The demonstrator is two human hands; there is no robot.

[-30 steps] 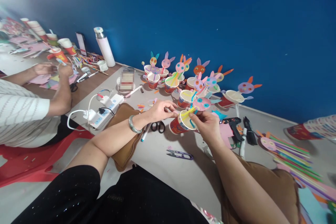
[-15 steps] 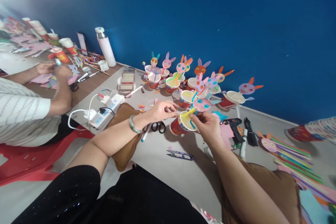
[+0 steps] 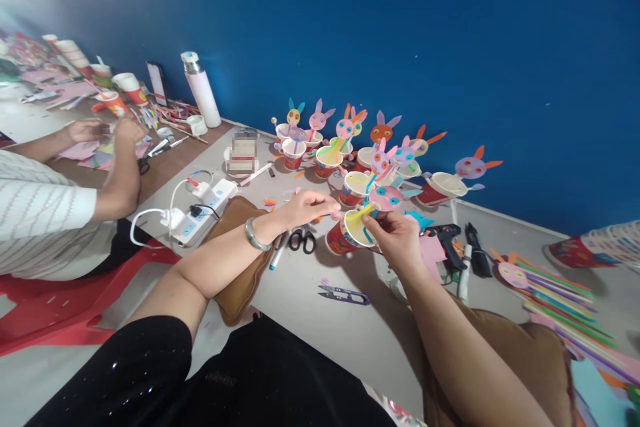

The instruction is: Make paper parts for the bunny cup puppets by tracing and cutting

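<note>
A red paper cup with a pale rim stands tilted in front of me. A pink paper rabbit head with blue eyes rises over it, and yellow and blue strips show inside. My right hand grips the cup's right rim, thumb at the inner side; its other fingers are mostly hidden. At the left rim my left hand is closed in a pinch on a small pink paper piece. Black-handled scissors lie below that hand, beside a marker.
Several finished rabbit cups stand along the blue wall. Thread snips, a glue gun, coloured straws and a power strip lie around. At the left, a co-worker's hands handle paper.
My left fingers have closed together at the cup's left rim, and a pink piece now shows under them. The cup has shifted slightly right. The co-worker's hands have moved a little.
</note>
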